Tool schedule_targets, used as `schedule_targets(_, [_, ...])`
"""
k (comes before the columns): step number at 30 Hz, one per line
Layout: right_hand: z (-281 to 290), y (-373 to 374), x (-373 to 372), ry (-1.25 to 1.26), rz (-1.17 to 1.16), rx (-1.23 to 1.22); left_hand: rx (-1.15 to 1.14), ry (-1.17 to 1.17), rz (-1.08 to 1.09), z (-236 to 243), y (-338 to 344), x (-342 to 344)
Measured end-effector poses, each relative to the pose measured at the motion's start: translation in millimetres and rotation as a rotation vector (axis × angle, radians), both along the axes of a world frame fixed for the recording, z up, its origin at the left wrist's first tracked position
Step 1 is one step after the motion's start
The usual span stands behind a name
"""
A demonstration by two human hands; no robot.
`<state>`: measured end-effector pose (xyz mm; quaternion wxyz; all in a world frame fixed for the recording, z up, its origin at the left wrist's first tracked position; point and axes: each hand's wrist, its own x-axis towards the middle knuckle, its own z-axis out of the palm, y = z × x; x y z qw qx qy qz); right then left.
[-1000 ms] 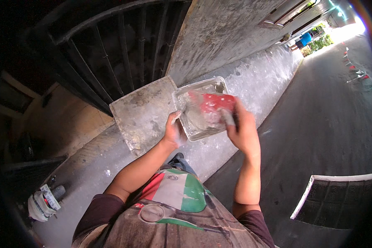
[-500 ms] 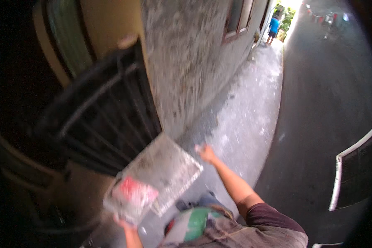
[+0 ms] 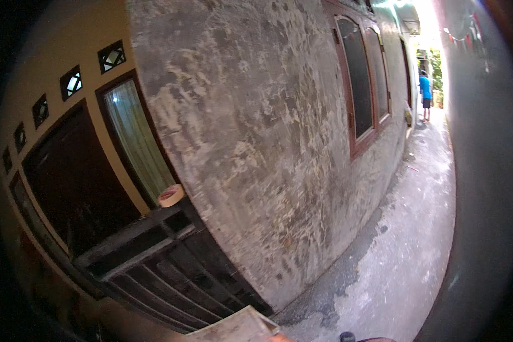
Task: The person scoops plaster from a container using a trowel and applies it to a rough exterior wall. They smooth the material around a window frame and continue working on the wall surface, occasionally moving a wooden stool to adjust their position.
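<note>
A pale, stained board (image 3: 228,328) shows at the bottom edge, just in front of the black metal gate (image 3: 165,262). A sliver of my right hand (image 3: 279,337) is beside the board's corner; its fingers cannot be made out. My left hand is out of view, as is the tray with the red tool. A roll of tan tape (image 3: 171,195) rests on top of the gate, against the edge of the weathered grey wall (image 3: 251,148).
A wood-framed window (image 3: 356,74) is set in the grey wall. Left stands a yellow house front with a dark door (image 3: 80,176). A narrow concrete walkway (image 3: 393,251) runs along the wall toward a standing person in blue (image 3: 425,91), beside a dark road surface (image 3: 479,171).
The view has swung up toward the wall, gate top and walkway. My hands and the tray have dropped out of frame, apart from a sliver of my right hand.
</note>
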<state>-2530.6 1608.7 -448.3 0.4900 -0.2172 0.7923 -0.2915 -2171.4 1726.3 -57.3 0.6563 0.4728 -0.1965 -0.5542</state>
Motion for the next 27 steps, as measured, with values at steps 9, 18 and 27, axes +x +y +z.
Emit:
schedule_targets(9, [-40,6,-77,-0.085,0.079,-0.058,-0.051,-0.081,0.281,18,59,-213])
schedule_targets(18, [-11,25,-372,-0.168,0.16,-0.041,-0.105,-0.104,0.543,17,159,-355])
schedule_targets(27, [13,49,-673,0.008,0.001,-0.035,-0.162,-0.1,0.619,-45,238,-550])
